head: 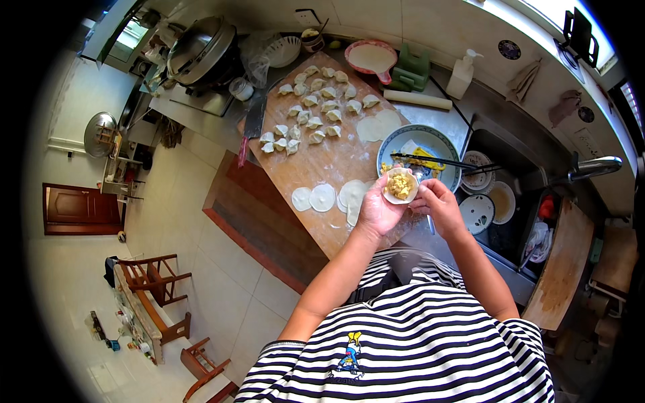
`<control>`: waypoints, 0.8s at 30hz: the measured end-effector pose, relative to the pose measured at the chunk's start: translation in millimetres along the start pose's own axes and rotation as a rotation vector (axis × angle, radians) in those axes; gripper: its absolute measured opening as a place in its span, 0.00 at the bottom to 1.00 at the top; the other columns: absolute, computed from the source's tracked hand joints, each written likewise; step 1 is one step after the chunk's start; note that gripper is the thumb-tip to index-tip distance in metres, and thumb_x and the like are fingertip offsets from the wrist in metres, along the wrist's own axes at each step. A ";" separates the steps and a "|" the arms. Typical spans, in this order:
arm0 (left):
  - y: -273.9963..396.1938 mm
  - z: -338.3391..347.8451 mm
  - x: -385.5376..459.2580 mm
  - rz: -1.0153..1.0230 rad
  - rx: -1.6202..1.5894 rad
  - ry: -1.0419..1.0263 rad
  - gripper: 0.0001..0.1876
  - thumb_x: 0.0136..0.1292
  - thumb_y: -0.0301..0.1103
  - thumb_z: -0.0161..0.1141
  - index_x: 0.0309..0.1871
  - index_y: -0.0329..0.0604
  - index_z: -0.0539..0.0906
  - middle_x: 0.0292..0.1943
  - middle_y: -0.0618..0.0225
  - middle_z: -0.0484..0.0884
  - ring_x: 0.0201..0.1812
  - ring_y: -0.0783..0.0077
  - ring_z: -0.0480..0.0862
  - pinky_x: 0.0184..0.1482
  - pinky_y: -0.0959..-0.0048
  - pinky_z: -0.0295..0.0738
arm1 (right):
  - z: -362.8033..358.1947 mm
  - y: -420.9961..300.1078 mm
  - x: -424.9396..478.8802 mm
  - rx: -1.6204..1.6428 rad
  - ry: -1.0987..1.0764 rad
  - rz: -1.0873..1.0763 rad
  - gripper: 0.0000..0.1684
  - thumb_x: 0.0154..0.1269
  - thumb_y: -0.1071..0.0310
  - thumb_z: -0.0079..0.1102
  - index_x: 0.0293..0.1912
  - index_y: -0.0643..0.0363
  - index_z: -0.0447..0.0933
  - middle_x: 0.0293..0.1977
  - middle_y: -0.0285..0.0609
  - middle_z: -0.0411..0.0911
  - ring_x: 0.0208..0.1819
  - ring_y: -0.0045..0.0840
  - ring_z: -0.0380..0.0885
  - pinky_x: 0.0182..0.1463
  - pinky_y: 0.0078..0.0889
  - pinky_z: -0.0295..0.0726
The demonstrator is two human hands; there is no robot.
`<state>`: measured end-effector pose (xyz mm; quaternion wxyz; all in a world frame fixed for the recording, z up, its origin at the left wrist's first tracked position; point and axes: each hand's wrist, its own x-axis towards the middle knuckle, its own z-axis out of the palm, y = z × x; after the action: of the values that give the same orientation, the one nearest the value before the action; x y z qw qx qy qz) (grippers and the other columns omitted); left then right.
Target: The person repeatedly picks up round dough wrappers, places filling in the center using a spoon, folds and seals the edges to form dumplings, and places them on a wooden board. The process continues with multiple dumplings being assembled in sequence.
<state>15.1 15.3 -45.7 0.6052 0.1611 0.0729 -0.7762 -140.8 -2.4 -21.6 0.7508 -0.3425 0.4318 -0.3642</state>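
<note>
In my left hand (379, 211) lies a round dumpling wrapper (387, 195), cupped in the fingers, with a mound of crumbly yellow filling (400, 185) in its middle. My right hand (439, 204) has its thumb and fingertips at the wrapper's right edge, seemingly pinching it. Just beyond both hands stands a patterned bowl (456, 151) with yellow filling and a yellow-and-white scraper-like piece inside. Dark chopsticks (428, 159) rest across this bowl. A metal spoon handle (431, 224) shows below my right hand; its join to the bowl end is hidden.
A floured wooden board (287, 171) bears several folded dumplings (330, 106) and loose wrappers (322, 197). A cleaver (255, 118) lies at its left edge, a rolling pin (418, 99) behind it. Flour fills a red-rimmed scoop bowl (372, 56). Right of me, dishes (476, 214) sit in the sink.
</note>
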 end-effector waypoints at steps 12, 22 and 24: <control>-15.8 14.7 -7.1 0.153 0.539 0.019 0.18 0.73 0.37 0.44 0.63 0.44 0.68 0.51 0.66 0.76 0.50 0.74 0.76 0.52 0.74 0.73 | 5.4 -3.3 1.1 -0.127 -0.105 -0.081 0.08 0.69 0.65 0.50 0.40 0.60 0.68 0.30 0.38 0.77 0.28 0.19 0.79 0.31 0.19 0.79; -18.5 17.1 -3.0 0.239 0.945 0.015 0.18 0.74 0.39 0.43 0.60 0.39 0.71 0.50 0.67 0.76 0.48 0.79 0.75 0.51 0.81 0.71 | 7.4 -10.4 4.3 -0.036 -0.119 -0.033 0.07 0.70 0.65 0.47 0.42 0.58 0.67 0.30 0.37 0.75 0.27 0.17 0.77 0.31 0.19 0.79; -16.8 17.8 -2.9 0.277 1.003 0.019 0.19 0.74 0.39 0.43 0.61 0.38 0.70 0.51 0.66 0.76 0.49 0.79 0.74 0.53 0.81 0.70 | 9.6 -9.9 5.5 -0.043 -0.125 -0.072 0.06 0.70 0.66 0.46 0.43 0.58 0.67 0.31 0.37 0.74 0.28 0.16 0.76 0.32 0.19 0.79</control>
<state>-3.3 16.8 -29.4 0.5498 0.4464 -0.3247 -0.6269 -132.7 -10.1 -11.8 0.7552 -0.3960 0.3789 -0.3596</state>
